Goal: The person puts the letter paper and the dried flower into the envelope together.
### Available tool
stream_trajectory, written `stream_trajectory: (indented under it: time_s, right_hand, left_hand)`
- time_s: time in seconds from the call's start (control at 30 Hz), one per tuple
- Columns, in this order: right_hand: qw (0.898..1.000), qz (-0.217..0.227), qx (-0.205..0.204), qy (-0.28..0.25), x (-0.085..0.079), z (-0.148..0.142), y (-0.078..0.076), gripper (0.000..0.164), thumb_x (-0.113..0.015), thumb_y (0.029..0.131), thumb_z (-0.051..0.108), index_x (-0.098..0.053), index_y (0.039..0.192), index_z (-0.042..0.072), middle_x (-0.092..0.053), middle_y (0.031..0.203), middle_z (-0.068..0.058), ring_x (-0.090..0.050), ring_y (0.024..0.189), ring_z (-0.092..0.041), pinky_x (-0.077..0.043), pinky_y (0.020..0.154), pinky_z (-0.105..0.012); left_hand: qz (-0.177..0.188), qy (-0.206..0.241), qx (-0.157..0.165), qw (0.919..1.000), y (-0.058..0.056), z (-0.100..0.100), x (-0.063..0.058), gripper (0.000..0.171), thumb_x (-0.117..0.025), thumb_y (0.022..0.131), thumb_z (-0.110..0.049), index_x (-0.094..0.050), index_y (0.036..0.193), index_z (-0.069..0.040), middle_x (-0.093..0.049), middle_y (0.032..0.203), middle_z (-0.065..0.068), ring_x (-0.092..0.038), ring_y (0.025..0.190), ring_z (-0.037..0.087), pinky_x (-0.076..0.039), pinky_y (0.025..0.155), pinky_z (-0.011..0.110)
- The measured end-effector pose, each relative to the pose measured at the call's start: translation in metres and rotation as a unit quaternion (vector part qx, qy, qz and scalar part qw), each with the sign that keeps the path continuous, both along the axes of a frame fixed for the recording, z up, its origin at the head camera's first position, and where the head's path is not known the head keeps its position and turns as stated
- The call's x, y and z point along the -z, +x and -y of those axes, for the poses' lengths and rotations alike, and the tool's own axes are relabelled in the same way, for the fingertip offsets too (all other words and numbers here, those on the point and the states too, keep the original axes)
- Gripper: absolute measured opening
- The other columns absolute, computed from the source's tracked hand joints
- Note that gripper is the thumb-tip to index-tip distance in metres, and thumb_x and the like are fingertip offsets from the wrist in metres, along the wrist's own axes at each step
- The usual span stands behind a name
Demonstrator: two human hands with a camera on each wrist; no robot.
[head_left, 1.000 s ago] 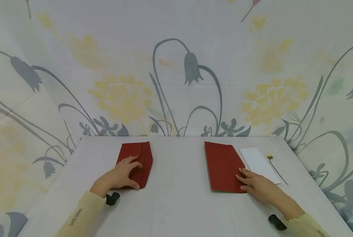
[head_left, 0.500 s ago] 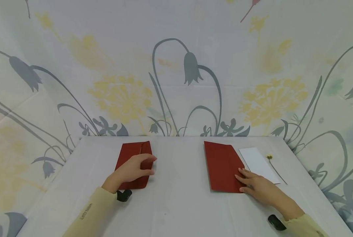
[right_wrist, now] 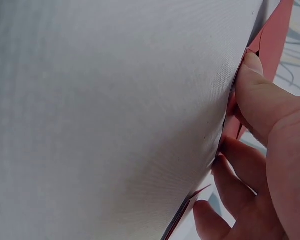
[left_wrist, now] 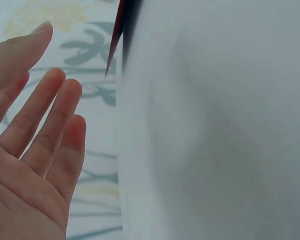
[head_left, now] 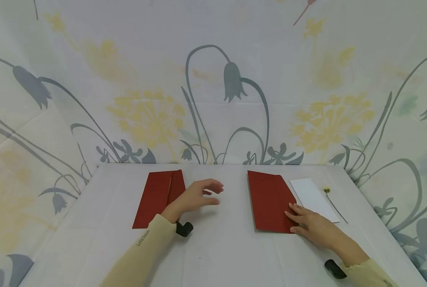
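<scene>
Left hand (head_left: 193,195) hanging above tabletop (head_left: 227,255) near left red envelope (head_left: 154,193), fingers (head_left: 210,183) loosely bent, thumb (head_left: 210,201) apart. Right hand (head_left: 313,227) resting spread fingers on edge of right red envelope (head_left: 268,203). White card (head_left: 307,193) lying between right red envelope and yellow flower (head_left: 327,190).

A white tabletop (head_left: 217,251) meets a pale backdrop (head_left: 209,79). Grey bell-shaped flowers (head_left: 233,81) and yellow blossoms (head_left: 148,117) pattern it.

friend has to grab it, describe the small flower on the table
On the white table, find the red envelope that the right hand touches, then the white card to its right. The flower lies just right of that card; it alone there has a yellow head and thin stem.
</scene>
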State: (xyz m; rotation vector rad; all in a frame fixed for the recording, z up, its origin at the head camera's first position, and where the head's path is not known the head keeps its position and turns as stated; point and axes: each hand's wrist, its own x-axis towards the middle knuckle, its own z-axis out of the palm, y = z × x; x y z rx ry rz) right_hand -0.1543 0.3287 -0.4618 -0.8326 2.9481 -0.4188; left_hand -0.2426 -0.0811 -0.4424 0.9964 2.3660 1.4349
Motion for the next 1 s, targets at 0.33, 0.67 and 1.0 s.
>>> stream_trajectory:
  time_s: [0.33, 0.67, 1.0]
  right_hand:
    - [1.000, -0.006, -0.007, 0.007, 0.001, 0.003, 0.000, 0.051, -0.069, 0.093, 0.034, -0.062, 0.134, 0.004, -0.046, 0.147, -0.024, -0.045, 0.132, -0.045, -0.047, 0.097, -0.053]
    - [1.000, 0.000, -0.009, 0.015, -0.007, 0.003, 0.000, 0.050, -0.070, 0.092, 0.031, -0.063, 0.132, 0.002, -0.046, 0.146, -0.027, -0.044, 0.132, -0.047, -0.047, 0.097, -0.053]
    - [0.999, -0.029, -0.035, 0.030, -0.004, 0.003, 0.000, 0.050, -0.072, 0.091, 0.030, -0.063, 0.132, 0.002, -0.048, 0.144, -0.028, -0.048, 0.128, -0.048, -0.049, 0.093, -0.053]
  left_hand:
    - [0.006, -0.003, 0.050, 0.9987, -0.020, -0.058, 0.002, 0.041, -0.074, 0.090, -0.008, -0.060, 0.128, -0.002, -0.066, 0.120, 0.014, -0.062, 0.111, 0.018, -0.048, 0.099, 0.039]
    - [-0.049, -0.109, 0.092, 0.9886, -0.031, -0.112, -0.008, 0.036, -0.075, 0.091, -0.016, -0.064, 0.125, -0.009, -0.065, 0.122, 0.002, -0.059, 0.109, 0.017, -0.045, 0.095, 0.024]
    - [-0.087, -0.193, 0.121, 0.9698, -0.037, -0.142, -0.001, 0.034, -0.078, 0.089, -0.023, -0.067, 0.121, -0.018, -0.060, 0.122, -0.011, -0.050, 0.114, 0.002, -0.038, 0.097, 0.015]
